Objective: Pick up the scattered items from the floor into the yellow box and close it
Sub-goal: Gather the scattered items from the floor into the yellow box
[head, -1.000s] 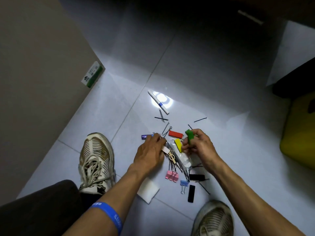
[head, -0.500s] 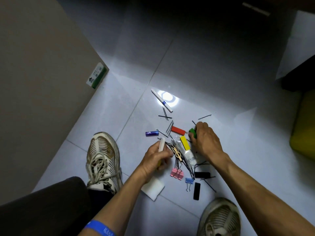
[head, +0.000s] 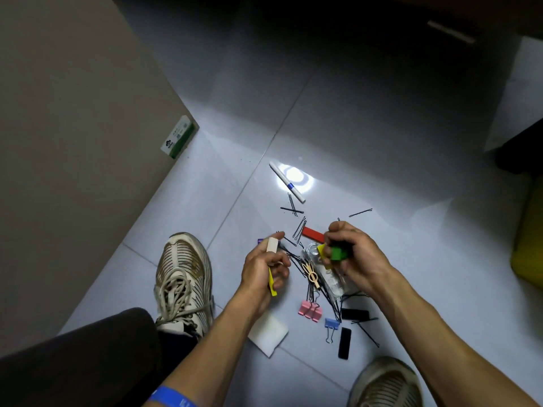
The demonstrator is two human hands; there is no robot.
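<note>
Small items lie scattered on the grey tiled floor between my shoes. My left hand grips a white stick and a yellow strip. My right hand holds a green block with a yellow piece beside it. On the floor lie a red bar, a white marker, several black hairpins, a beige clip, a clear plastic bag, pink binder clips, a blue binder clip and two black bars. The yellow box shows at the right edge.
A large brown cardboard box stands at the left with a green and white label. My shoes flank the pile. A white pad lies under my left forearm. A dark object sits at the far right.
My left hand has lifted with the white stick and now also holds a yellow strip. My right hand rose off the floor with the green block.
</note>
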